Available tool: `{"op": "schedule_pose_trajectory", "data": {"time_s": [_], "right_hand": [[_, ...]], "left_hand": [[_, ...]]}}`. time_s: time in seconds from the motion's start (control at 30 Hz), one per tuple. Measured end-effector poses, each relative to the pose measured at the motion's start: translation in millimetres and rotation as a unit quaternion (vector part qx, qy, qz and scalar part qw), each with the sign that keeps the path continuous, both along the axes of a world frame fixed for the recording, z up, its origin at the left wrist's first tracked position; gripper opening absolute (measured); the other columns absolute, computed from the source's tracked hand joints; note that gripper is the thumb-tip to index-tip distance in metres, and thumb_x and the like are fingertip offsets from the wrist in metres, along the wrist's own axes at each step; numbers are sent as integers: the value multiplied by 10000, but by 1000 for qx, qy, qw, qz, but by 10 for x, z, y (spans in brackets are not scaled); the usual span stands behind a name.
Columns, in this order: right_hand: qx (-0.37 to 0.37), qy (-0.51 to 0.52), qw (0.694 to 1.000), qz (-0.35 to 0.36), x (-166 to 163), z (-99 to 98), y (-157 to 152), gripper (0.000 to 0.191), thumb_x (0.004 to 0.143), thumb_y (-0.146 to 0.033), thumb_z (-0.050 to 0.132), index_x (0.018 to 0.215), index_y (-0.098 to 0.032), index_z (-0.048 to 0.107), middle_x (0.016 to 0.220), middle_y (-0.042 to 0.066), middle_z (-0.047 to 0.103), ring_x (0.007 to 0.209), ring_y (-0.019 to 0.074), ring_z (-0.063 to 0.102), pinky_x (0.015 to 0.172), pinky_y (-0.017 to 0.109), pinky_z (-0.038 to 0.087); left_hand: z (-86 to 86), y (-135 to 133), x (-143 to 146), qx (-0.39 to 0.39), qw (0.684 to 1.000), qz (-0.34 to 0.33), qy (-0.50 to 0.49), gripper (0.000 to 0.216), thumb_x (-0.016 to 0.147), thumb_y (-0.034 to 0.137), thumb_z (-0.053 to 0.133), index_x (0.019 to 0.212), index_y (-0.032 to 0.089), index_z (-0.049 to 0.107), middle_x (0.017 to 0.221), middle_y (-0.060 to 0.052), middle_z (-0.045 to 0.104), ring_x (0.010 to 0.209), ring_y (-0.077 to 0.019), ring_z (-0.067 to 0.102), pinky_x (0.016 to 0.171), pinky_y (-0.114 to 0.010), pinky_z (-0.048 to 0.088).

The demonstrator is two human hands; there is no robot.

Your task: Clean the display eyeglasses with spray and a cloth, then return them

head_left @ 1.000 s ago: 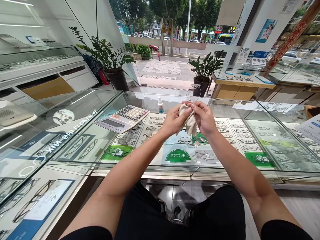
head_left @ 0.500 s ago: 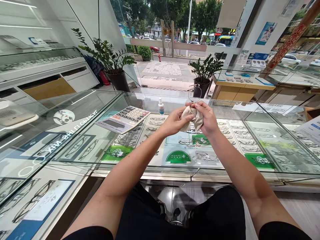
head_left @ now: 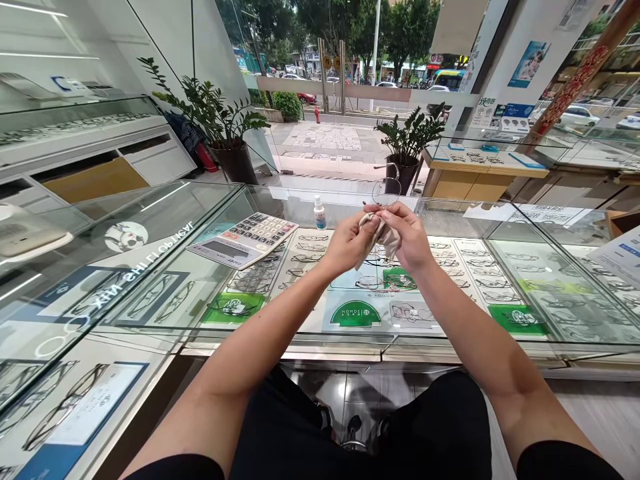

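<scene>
Thin wire-rimmed eyeglasses (head_left: 386,190) stand up above my fingers, one round lens showing over the glass counter. My right hand (head_left: 407,233) is closed on the eyeglasses near their lower part, with a beige cloth (head_left: 387,241) bunched against its palm. My left hand (head_left: 350,243) pinches the same cloth, thumb on top, close against the right fingertips. Part of the frame is hidden by the cloth and fingers. A small white spray bottle (head_left: 319,215) stands on the counter just left of the hands.
A large calculator (head_left: 245,239) lies tilted on the glass display counter (head_left: 310,327). Beneath the glass are several rows of eyeglasses. Two potted plants (head_left: 235,160) stand beyond the counter, before the window. White papers (head_left: 620,257) jut in at the right edge.
The cloth has shifted in my fingers and hangs looser, with less of it bunched between the hands. My left hand has turned slightly, and the eyeglasses have tilted a little leftward.
</scene>
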State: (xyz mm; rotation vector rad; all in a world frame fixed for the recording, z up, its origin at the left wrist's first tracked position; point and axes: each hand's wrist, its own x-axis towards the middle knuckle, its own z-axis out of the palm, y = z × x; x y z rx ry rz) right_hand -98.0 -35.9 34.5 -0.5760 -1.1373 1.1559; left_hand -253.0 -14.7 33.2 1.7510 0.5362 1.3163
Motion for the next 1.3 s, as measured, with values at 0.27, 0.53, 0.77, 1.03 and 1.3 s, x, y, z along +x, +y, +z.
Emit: {"op": "schedule_pose_trajectory", "data": {"time_s": [0.27,0.53,0.77,1.03,1.3], "right_hand": [[-3,-11,1000,-28,63,-14,70,442,772,-582,1021,844,-289,697,1041,25,904,1111,274,842,1031,459,690],[5,1,1000,-23,92,-25,88,433,747,-581,1049,832,-285,745,983,6,893,1026,250,841,1000,430,683],[4,-1,1000,-7,26,-54,63,430,769,-607,1037,840,-289,756,1026,20,892,1057,262,833,960,437,690],[17,-8,1000,20,7,-37,20,418,814,-589,1021,853,-284,737,1125,18,902,1064,232,833,1001,411,690],[2,17,1000,27,133,-101,171,464,759,-552,1068,912,-300,710,1105,1,901,1124,245,845,1023,433,712]], "left_hand": [[-58,108,-54,-17,998,-44,37,651,924,820,780,822,186,676,790,-21,586,754,-174,488,720,-321,401],[-52,106,-72,-20,997,-70,38,549,843,681,924,939,162,772,842,-24,692,796,-181,576,741,-300,468],[-30,88,-98,1,998,18,61,466,804,607,969,853,169,819,820,-37,776,815,-206,684,788,-331,562],[-29,33,-74,45,996,66,25,572,927,745,830,909,174,810,950,-77,818,926,-235,744,859,-348,588],[-40,68,-61,44,997,27,54,730,995,911,598,783,213,568,703,9,531,688,-154,453,660,-308,398]]}}
